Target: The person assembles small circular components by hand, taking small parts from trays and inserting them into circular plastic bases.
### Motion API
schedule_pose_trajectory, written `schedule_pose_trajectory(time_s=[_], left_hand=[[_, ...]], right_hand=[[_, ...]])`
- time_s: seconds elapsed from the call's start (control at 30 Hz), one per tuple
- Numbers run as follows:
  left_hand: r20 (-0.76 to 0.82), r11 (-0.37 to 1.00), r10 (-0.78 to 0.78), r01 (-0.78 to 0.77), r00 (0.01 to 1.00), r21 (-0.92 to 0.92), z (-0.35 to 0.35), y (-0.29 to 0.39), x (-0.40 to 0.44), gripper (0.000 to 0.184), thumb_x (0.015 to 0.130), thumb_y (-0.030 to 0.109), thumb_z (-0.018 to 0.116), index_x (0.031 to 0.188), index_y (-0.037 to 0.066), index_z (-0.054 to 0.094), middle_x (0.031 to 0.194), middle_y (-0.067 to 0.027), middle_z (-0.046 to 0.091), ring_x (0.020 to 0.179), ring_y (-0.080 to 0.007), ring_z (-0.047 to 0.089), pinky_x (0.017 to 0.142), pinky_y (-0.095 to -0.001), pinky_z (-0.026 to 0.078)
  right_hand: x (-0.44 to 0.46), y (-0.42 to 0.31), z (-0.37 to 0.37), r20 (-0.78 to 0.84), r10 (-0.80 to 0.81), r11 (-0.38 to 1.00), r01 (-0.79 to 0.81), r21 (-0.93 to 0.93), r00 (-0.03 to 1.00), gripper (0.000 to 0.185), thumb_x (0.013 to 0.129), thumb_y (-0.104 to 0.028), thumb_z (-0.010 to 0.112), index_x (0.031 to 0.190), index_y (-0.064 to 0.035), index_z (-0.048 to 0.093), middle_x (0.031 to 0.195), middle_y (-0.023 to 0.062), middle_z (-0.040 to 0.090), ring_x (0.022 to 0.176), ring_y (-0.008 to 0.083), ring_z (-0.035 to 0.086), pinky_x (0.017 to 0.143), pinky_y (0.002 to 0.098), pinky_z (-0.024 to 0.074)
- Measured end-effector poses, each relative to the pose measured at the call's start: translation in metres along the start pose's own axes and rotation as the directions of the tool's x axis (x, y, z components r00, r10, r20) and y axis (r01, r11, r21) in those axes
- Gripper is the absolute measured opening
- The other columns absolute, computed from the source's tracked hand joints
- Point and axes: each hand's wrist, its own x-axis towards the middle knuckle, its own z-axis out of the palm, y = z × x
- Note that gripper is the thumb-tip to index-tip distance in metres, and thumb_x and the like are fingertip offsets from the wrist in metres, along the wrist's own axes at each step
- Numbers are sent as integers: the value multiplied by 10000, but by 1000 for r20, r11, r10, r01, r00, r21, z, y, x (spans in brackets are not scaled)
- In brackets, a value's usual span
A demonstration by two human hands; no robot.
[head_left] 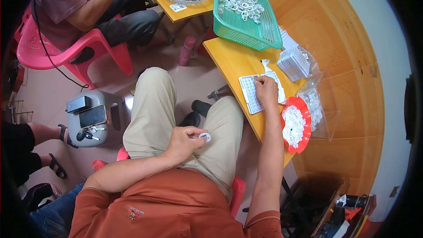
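My left hand (184,143) is above my lap, thumb and fingers pinched on a small round white plastic piece (205,137). On the yellow table, my right hand (267,91) reaches down over a white tray (250,101) with rows of small cells. Its fingers are closed together at the tray's upper edge, and whatever they may hold is hidden. A white piece with a narrow neck (265,65) lies just beyond this hand. Closer to my right forearm stands a red scalloped bowl (303,101) heaped with small white parts (293,123).
A green basket (246,39) of white rings stands at the table's far end. Stacked clear trays (293,63) and a plastic bag (325,125) lie along the wall side. A person (66,13) sits at far left. A grey stool (112,119) holds a phone and keys.
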Motion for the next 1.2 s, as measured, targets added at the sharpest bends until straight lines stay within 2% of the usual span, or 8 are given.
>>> schedule_pose_trajectory(time_s=[0.2, 0.4, 0.7, 0.9, 1.2], left_hand=[[-5, 999, -11, 11, 1000, -43, 0, 3, -1, 251, 818, 89, 750, 1024, -50, 715, 759, -13, 670, 656, -41, 554, 606, -197, 450], [-6, 997, -29, 28, 1000, -78, 1, 3, -1, 257, 816, 86, 748, 1025, -58, 708, 763, -19, 673, 650, -44, 559, 603, -198, 453], [-13, 995, -43, 41, 999, -96, 1, 4, 0, 256, 816, 84, 745, 1017, -70, 702, 773, -36, 678, 648, -55, 572, 602, -207, 462], [-16, 993, -60, 58, 998, -100, 1, 6, 0, 252, 817, 76, 742, 1015, -74, 700, 774, -42, 678, 646, -57, 572, 600, -205, 461], [-17, 993, -45, 43, 999, -107, 0, 8, 0, 234, 813, 57, 738, 1004, -73, 700, 790, -43, 673, 656, -63, 574, 599, -209, 464]], right_hand=[[-3, 3, -4, 57, -117, 992, 119, -34, 991, 160, 853, -150, 632, 874, -1, 685, 888, 225, 688, 883, 402, 656, 805, 473, 502], [-8, 5, -7, 82, -261, 950, 271, -158, 962, 149, 858, -119, 630, 905, 13, 680, 940, 239, 676, 905, 405, 647, 819, 476, 497], [-6, 5, -19, 200, -240, 965, 255, -56, 950, 126, 847, -91, 639, 914, 12, 666, 946, 231, 669, 912, 408, 636, 815, 465, 495], [-7, 11, -14, 157, -314, 946, 323, -34, 936, 115, 845, -76, 621, 907, 20, 623, 916, 230, 655, 900, 409, 624, 803, 471, 487], [-10, 10, -16, 175, -319, 945, 327, -14, 931, 140, 836, -67, 626, 938, 25, 648, 903, 221, 657, 881, 395, 630, 812, 456, 493]])
